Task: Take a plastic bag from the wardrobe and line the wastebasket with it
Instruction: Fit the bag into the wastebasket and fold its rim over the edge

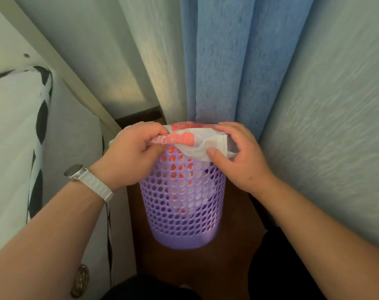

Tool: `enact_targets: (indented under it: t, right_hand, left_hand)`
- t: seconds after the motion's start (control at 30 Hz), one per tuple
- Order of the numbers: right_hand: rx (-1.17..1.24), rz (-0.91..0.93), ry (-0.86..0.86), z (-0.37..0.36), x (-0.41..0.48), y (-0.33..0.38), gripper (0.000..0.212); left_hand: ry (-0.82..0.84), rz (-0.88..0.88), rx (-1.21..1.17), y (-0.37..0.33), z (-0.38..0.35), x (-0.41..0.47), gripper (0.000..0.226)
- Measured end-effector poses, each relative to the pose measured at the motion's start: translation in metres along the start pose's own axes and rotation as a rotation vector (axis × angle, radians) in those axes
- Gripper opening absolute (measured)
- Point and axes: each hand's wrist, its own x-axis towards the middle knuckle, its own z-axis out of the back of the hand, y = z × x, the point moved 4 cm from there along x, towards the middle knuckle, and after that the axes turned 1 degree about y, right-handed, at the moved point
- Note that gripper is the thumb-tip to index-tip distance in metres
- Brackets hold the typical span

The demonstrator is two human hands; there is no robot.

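We hold bag (190, 139) inside basket (182, 204) | left hand (131, 156), right hand (242, 156) grip clamped on bag edge | rim folding left

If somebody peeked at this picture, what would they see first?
Probably the purple wastebasket full of holes, standing on the brown floor in the middle. At its rim the left hand and the right hand both grip a white-and-red plastic bag, which already hangs down inside. Behind it hangs a blue curtain.

Plastic bag (202, 146) atop wastebasket (182, 211) (perforated, purple)
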Motion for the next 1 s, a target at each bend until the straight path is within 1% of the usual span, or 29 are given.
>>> enact_targets:
  t: [0.1,0.2,0.27,0.33,0.4,0.43,0.53,0.73,0.83,0.9,0.97,1.0]
  right_hand:
    - [0.017,-0.043,-0.080,0.001,0.002,0.001,0.037]
    - [-0.006,-0.063,-0.123,0.003,0.002,0.003,0.034]
    - [-0.038,-0.030,-0.152,0.004,0.002,0.008,0.032]
    - [-0.064,-0.001,-0.183,0.004,0.001,0.013,0.029]
    - [-0.072,0.014,-0.212,0.004,0.002,0.018,0.027]
    - [-0.070,0.016,-0.219,0.003,0.002,0.020,0.027]
    - [-0.056,-0.005,-0.225,0.001,0.002,0.023,0.029]
    - [-0.064,0.005,-0.238,0.002,0.001,0.026,0.028]
    - [-0.057,0.003,-0.174,-0.001,0.002,0.029,0.026]
    - [-0.035,0.058,-0.106,-0.001,0.003,0.032,0.027]
    - [0.030,0.100,-0.075,0.002,0.005,0.032,0.030]
    - [0.072,0.084,-0.078,0.003,0.006,0.031,0.029]
  left_hand:
    - [0.006,0.036,-0.044,-0.004,-0.004,-0.001,0.010]
    - [0.039,0.055,-0.055,-0.008,-0.009,-0.002,0.015]
    - [0.061,0.007,-0.008,-0.012,-0.009,-0.002,0.019]
    - [0.074,-0.052,0.043,-0.018,-0.009,-0.001,0.032]
    - [0.022,-0.079,0.073,-0.028,-0.010,0.000,0.043]
    - [-0.023,-0.080,0.081,-0.034,-0.011,0.001,0.045]
    - [-0.126,-0.055,0.116,-0.046,-0.016,0.008,0.039]
    - [-0.168,-0.075,0.147,-0.043,-0.021,0.009,0.030]
    - [-0.222,-0.093,0.181,-0.041,-0.022,0.007,0.023]
    - [-0.235,-0.109,0.206,-0.036,-0.022,0.007,0.021]
    - [-0.233,-0.119,0.209,-0.030,-0.021,0.006,0.022]
    - [-0.227,-0.125,0.205,-0.028,-0.022,0.006,0.023]
